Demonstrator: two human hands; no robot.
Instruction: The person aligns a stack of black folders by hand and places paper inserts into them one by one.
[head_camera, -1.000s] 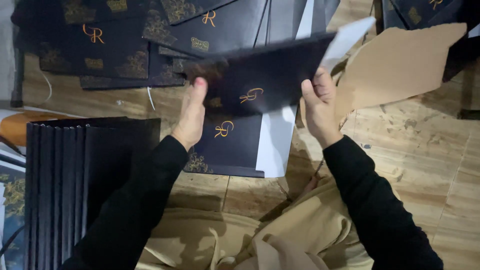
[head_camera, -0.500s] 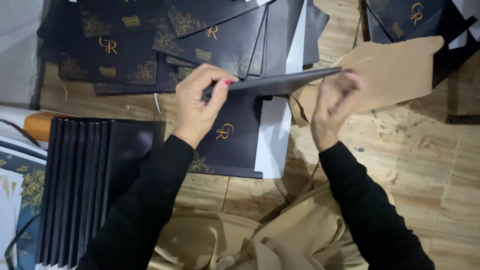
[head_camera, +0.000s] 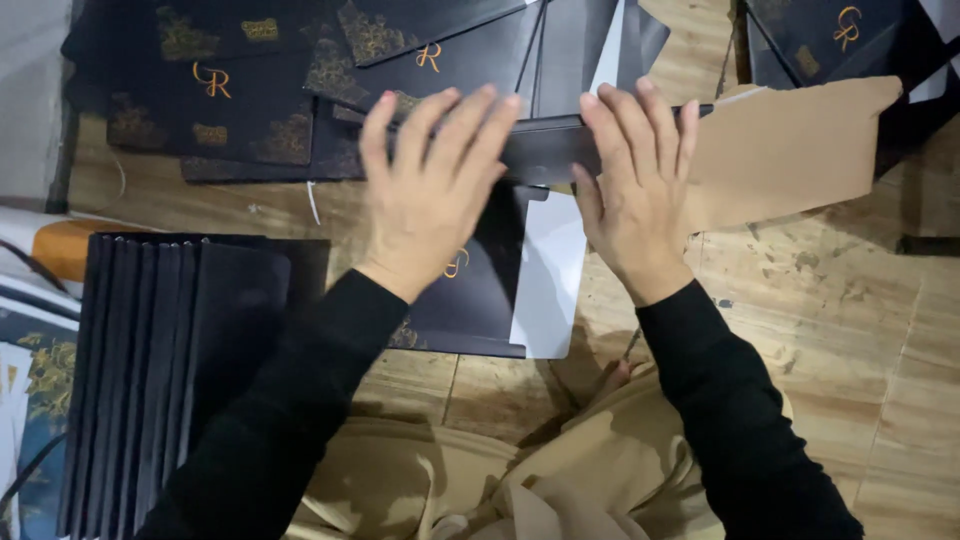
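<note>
Visitor: Hands flat on dark card — what stage is this?

Onlooker: Both palms press down. The left hand (head_camera: 432, 195) and the right hand (head_camera: 638, 190) lie spread on a folded black card piece (head_camera: 545, 150), fingers (head_camera: 470, 130) extended and together, gripping nothing, only bearing on it. By the look of it a crease is being flattened, so this piece seems partway shaped.

Visitor: Where does it sit?

Onlooker: On the wooden floor (head_camera: 800, 300), above another flat black sheet with a gold monogram and a white underside (head_camera: 500, 290), just left of a plain brown cardboard sheet (head_camera: 790, 150).

Visitor: And how much is done?

Onlooker: A row of finished-looking black folded pieces (head_camera: 170, 360) stands on edge at near left. At the far side lies a loose pile of unfolded black sheets with gold ornament (head_camera: 250, 100), so I judge plenty is left.

Visitor: Materials?

Onlooker: Matte stiff card, metallic gold print, rough worn planks; black sleeves and tan cloth (head_camera: 400, 480) nearest.
</note>
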